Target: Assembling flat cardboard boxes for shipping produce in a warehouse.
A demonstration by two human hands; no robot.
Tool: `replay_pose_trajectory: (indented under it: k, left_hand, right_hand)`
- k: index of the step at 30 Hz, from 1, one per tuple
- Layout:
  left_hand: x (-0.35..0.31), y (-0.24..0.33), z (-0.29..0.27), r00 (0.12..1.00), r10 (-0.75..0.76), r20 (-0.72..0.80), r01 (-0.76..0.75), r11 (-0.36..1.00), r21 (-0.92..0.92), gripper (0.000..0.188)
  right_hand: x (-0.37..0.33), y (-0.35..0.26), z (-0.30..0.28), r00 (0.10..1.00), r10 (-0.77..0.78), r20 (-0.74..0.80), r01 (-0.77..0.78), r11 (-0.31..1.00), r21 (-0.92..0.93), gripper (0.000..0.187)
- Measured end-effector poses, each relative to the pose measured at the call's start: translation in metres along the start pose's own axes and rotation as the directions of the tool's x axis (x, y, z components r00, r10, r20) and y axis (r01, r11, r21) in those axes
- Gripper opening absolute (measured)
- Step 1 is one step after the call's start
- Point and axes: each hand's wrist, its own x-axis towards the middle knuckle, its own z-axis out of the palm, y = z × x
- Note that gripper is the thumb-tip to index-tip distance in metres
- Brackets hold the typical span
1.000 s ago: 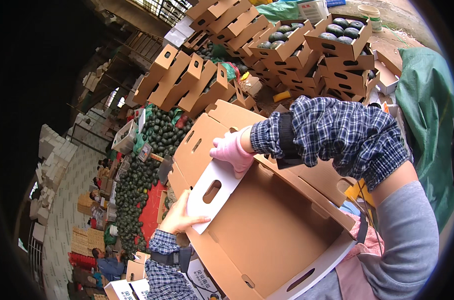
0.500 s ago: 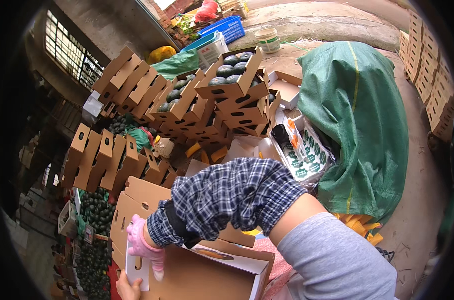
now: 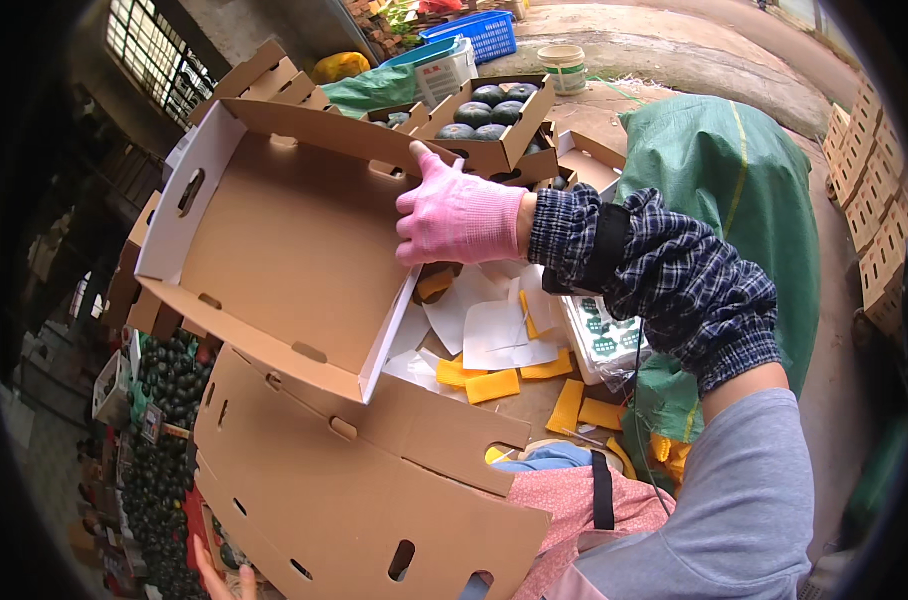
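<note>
Since half a second ago, cardboard tray (image 3: 274, 250) lifted from the lower frame edge to upper left, its hollow inside now facing the camera; view swung so the green tarp (image 3: 734, 190) sits right of the tray. Right hand (image 3: 459, 215) in pink glove, fingers closed over the tray's far right rim, thumb on the inner wall. Left hand (image 3: 224, 580) below the tray at the bottom frame edge, only bare fingertips visible against a flat cardboard sheet (image 3: 374, 490); grip not discernible. Tray's near edge hanging just above the flat sheet, free air to its left. Nothing inside the tray itself. Behind the tray, an open box (image 3: 494, 125) holding dark green round fruit (image 3: 489, 105). Beyond that box, a blue crate (image 3: 479, 35) and a white bucket (image 3: 564, 65), contents indistinct. Right of the tray and under the wrist, white paper sheets (image 3: 494, 330) and yellow pads (image 3: 494, 385). Below left of the tray, a heap of dark green fruit (image 3: 159, 440), partly masked by cardboard and cut off by the dark rim.
</note>
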Motion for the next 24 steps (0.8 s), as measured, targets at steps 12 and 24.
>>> replay_pose_trajectory:
  k: [12,24]
  left_hand:
    - [-0.156,-0.034,0.094,0.872,-0.478,-0.100,0.425,0.845,-0.325,0.076]
    - [-0.135,0.006,0.078,0.834,-0.552,0.022,0.450,0.654,-0.608,0.082]
  right_hand:
    - [-0.060,-0.094,0.245,0.824,0.003,0.566,-0.226,0.918,0.325,0.014]
    - [0.072,-0.142,0.017,0.817,-0.057,0.574,-0.525,0.338,0.781,0.122]
